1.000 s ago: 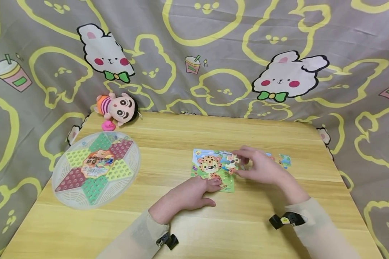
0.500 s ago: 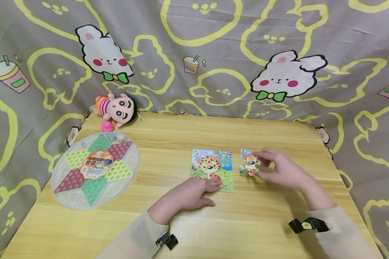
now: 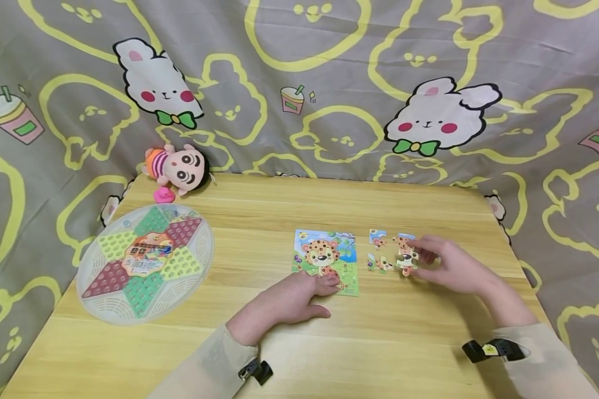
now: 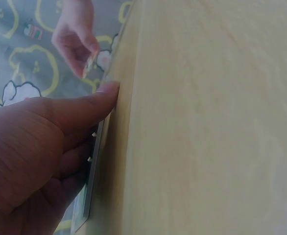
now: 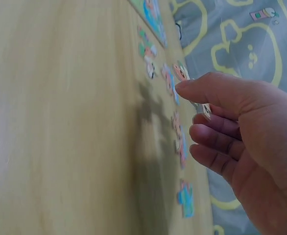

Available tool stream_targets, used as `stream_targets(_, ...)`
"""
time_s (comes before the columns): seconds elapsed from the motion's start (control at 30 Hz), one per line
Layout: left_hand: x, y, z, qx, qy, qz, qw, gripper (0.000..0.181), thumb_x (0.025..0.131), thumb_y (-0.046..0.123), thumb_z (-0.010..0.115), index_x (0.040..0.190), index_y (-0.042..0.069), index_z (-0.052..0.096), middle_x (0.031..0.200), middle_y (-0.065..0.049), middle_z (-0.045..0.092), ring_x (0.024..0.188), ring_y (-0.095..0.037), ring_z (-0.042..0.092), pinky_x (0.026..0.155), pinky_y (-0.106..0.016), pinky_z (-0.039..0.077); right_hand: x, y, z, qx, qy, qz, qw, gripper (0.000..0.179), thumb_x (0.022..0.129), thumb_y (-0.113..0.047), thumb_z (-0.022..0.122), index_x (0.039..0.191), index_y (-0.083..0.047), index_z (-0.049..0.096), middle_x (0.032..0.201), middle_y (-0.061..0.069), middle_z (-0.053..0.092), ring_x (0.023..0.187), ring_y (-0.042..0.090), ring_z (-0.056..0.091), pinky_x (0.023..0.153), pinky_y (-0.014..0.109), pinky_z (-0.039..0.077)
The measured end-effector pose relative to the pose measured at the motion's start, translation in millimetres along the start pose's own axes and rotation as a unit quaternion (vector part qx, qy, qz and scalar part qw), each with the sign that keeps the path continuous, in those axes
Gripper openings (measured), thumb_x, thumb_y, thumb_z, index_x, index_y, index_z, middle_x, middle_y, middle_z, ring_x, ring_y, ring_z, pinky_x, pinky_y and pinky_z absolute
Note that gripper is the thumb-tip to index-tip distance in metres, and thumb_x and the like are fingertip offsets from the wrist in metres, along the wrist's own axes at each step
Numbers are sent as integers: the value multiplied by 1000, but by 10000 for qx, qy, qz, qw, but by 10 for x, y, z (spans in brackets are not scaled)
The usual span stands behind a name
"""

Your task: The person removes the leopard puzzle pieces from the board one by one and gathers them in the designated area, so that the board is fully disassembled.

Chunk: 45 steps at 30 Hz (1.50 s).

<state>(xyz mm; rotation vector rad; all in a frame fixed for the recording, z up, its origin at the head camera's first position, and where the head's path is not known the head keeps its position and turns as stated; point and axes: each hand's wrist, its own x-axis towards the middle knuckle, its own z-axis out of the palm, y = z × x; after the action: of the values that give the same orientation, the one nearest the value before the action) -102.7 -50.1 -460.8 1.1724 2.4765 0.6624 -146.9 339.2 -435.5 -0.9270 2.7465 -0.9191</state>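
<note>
Several puzzle pieces (image 3: 377,236), wood-grain table (image 3: 379,343), patterned cloth (image 3: 339,88)

1. Widest pass: bare bench (image 3: 364,343), lower centre, between the forearms.
2. Second lane: centre, between game board (image 3: 147,263) and picture card (image 3: 324,249); runs to back edge.
3. Left hand (image 3: 297,296) rests on card, blocks its lower side.
4. Right hand (image 3: 446,266) with held piece (image 3: 406,261) blocks right approach to loose pieces (image 3: 379,263); narrow strip between those and card.
5. Doll (image 3: 177,167), duck (image 3: 165,195) obstruct upper left.
6. Curtain (image 3: 259,127) walls off top, both sides.
</note>
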Motion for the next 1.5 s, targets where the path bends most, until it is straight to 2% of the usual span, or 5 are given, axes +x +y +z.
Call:
stream_targets(0.33,-6,-10,0,-99,-22,-7,9999,58,98,35,78,148,12,62,158,0,48,146,-13,44,123,-34,32,-60,157,87,50,-232,89,9997,54,87,-15,90,135,1,69,96,-2,60,88,14,56,73,26,55)
stream_targets(0.6,0,-12,-1,-113,3,19,9999,57,98,35,78,148,12,62,158,0,49,146,-13,45,123,-34,32,-96,153,59,-91,-628,660,9958,61,92,-31,85,142,-3,66,108,-1,55,95,16,49,78,30,44)
stream_targets(1.03,-15,1,3,6,14,57,10000,58,98,35,77,149,11,62,159,-1,48,147,-14,44,123,-32,32,-74,79,70,130,-515,515,9973,58,93,-18,84,143,4,63,103,4,49,87,17,45,68,26,41)
stream_targets(1.23,-35,17,-10,385,-95,95,9992,61,101,37,74,154,12,56,162,-2,45,150,-13,40,123,-33,32,103,-142,108,-56,-88,-26,9999,50,89,-4,84,136,3,68,108,8,59,89,21,56,72,31,53)
stream_targets(1.5,46,140,-13,609,44,430,9972,62,102,41,71,154,10,57,159,-5,51,149,-16,44,123,-32,33,528,-472,326,28,-592,-231,9980,45,95,-17,81,136,-2,68,119,6,66,100,21,65,83,40,59)
